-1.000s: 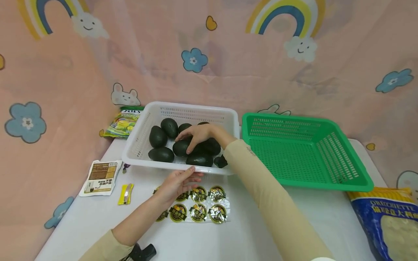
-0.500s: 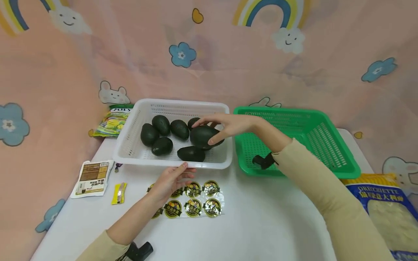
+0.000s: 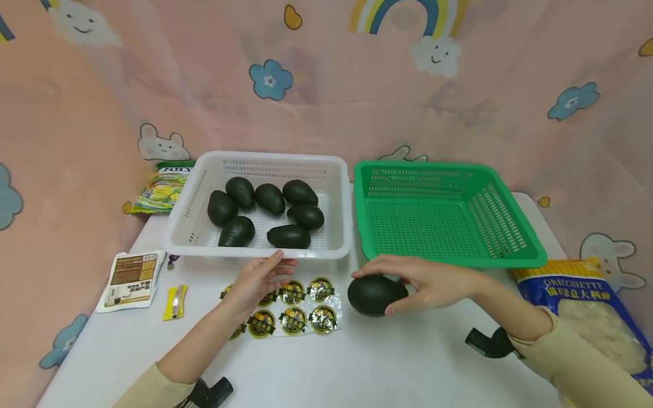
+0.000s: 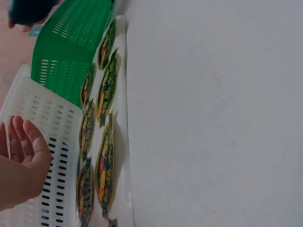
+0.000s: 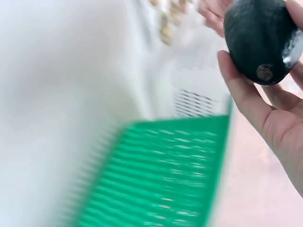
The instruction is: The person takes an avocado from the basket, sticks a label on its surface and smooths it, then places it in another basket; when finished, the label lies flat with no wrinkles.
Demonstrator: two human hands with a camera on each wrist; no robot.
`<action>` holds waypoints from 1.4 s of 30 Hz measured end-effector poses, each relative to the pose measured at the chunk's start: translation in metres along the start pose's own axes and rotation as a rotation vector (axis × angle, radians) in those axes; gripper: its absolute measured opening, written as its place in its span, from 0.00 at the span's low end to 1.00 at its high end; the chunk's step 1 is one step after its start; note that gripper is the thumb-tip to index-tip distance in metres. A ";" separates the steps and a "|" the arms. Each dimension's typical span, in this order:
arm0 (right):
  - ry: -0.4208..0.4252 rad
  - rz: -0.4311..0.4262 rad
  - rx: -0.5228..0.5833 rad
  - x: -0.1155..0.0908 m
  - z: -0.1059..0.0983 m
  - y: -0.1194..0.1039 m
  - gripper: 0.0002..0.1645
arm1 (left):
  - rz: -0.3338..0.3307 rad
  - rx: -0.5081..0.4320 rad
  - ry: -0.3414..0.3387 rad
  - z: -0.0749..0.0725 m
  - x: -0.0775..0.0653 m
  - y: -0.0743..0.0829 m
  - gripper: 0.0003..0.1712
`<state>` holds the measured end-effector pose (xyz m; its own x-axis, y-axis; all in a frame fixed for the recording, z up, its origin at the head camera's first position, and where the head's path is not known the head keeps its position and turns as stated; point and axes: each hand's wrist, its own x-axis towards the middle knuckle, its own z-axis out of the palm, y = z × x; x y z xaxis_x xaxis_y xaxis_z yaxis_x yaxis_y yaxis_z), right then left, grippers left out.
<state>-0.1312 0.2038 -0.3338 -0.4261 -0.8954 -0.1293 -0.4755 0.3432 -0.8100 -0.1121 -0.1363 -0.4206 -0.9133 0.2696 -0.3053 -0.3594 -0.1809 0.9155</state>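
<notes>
My right hand (image 3: pixel 425 283) holds a dark green avocado (image 3: pixel 376 295) above the table, in front of the green basket. In the right wrist view the fingers and thumb curve round this avocado (image 5: pixel 259 42), and its stem scar shows. My left hand (image 3: pixel 260 283) is at the front rim of the white basket (image 3: pixel 194 249), thumb up at the edge and fingers loosely bent. The left wrist view has that hand (image 4: pixel 23 165) against the perforated wall. Several other avocados (image 3: pixel 269 199) lie inside the white basket.
A green basket (image 3: pixel 510 262) stands right of the white one. A sheet of round stickers (image 3: pixel 293 320) lies in front. Snack bag (image 3: pixel 163 187), white pouch (image 3: pixel 134 280) and yellow packet (image 3: pixel 176 302) are at left. A pasta bag (image 3: pixel 586 317) sits at far right.
My right hand has lifted an avocado out of the white basket and carried it right and toward me. The left hand has stayed at the basket's front rim. The head view has shifted right.
</notes>
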 end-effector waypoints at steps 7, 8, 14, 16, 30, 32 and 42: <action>0.069 0.052 -0.123 -0.011 0.045 0.039 0.39 | 0.015 0.006 -0.004 0.000 0.001 0.001 0.23; 0.080 0.056 -0.127 -0.011 0.048 0.044 0.39 | 0.016 0.006 -0.006 0.000 0.001 0.001 0.23; 0.104 0.077 -0.099 -0.008 0.058 0.059 0.39 | 0.020 0.008 -0.010 0.001 0.000 0.001 0.24; 0.102 0.086 -0.084 -0.007 0.058 0.060 0.39 | 0.020 0.007 -0.010 0.001 -0.001 0.001 0.24; 0.115 0.070 -0.103 -0.004 0.057 0.064 0.44 | 0.030 0.034 0.008 0.001 -0.001 0.000 0.27; 0.117 0.081 -0.113 -0.003 0.056 0.063 0.44 | 0.042 0.091 0.008 0.002 -0.002 -0.002 0.28; 0.238 0.088 -0.194 0.004 0.058 0.052 0.37 | 0.415 1.308 -0.122 0.009 -0.008 -0.028 0.43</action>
<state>-0.1133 0.2020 -0.4096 -0.6294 -0.7761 -0.0383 -0.5570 0.4850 -0.6742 -0.0927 -0.1253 -0.4414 -0.8612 0.5081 0.0110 0.4356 0.7268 0.5311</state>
